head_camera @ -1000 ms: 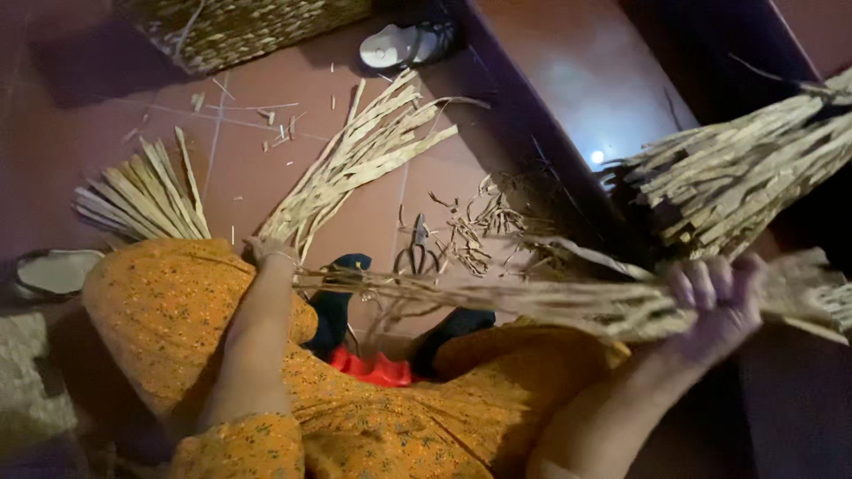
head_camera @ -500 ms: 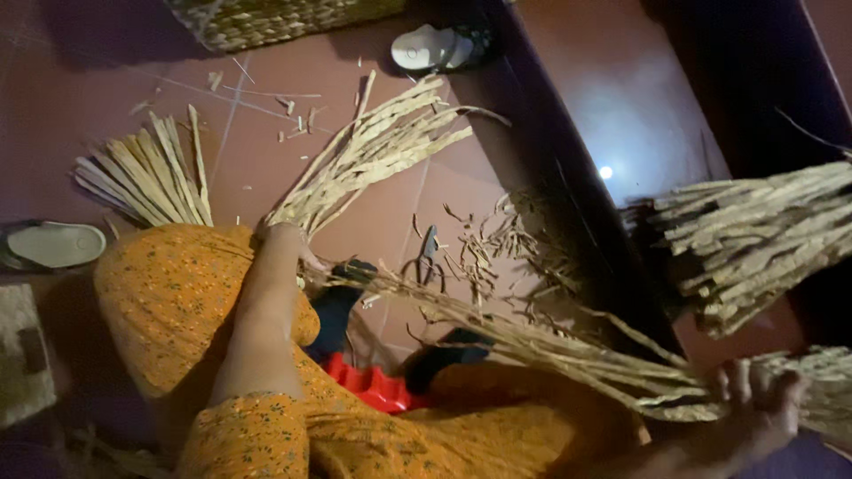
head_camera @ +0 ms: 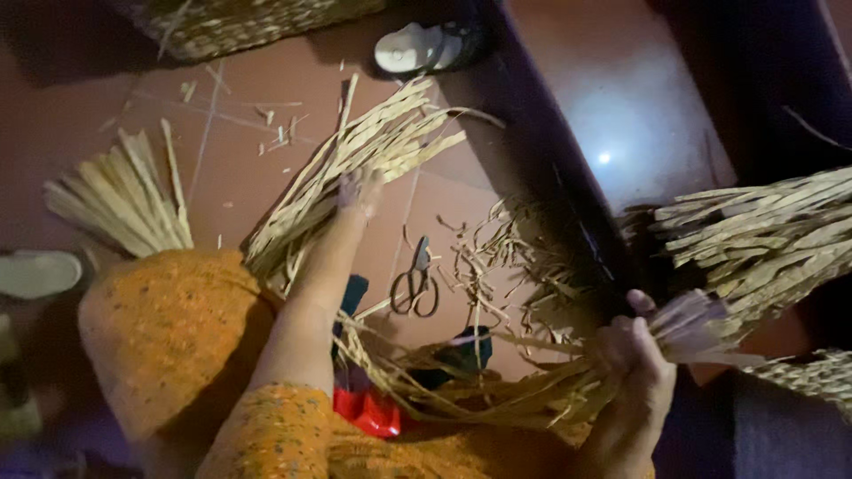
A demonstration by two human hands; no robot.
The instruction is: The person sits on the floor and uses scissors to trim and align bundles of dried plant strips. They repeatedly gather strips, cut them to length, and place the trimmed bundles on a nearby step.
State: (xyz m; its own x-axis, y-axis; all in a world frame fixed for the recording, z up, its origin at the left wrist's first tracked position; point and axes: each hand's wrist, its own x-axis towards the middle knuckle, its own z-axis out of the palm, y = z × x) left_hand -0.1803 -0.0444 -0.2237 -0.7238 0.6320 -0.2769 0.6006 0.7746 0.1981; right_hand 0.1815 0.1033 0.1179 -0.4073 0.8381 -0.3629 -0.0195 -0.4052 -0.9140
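Observation:
My right hand (head_camera: 635, 355) is closed around a long bundle of dried straw strips (head_camera: 497, 399) that lies across my lap and fans out past my fingers to the right. My left hand (head_camera: 359, 191) is stretched forward over the floor and rests on the middle bundle of pale strips (head_camera: 373, 146). It is blurred, so its grip does not show. A pair of scissors (head_camera: 415, 282) lies on the floor between my two arms. My knees are covered by orange patterned cloth (head_camera: 169, 328).
Another bundle of strips (head_camera: 124, 200) lies at the left and a thick one (head_camera: 763, 239) at the right. Cut scraps (head_camera: 510, 244) litter the floor beside a dark raised step (head_camera: 532, 142). A woven basket (head_camera: 248, 22) and a sandal (head_camera: 413, 46) are at the far edge, with another sandal (head_camera: 35, 273) at the left.
My left arm has stretched forward from my knee to the middle bundle on the floor. My right hand with its bundle has come back up from the bottom edge of the view.

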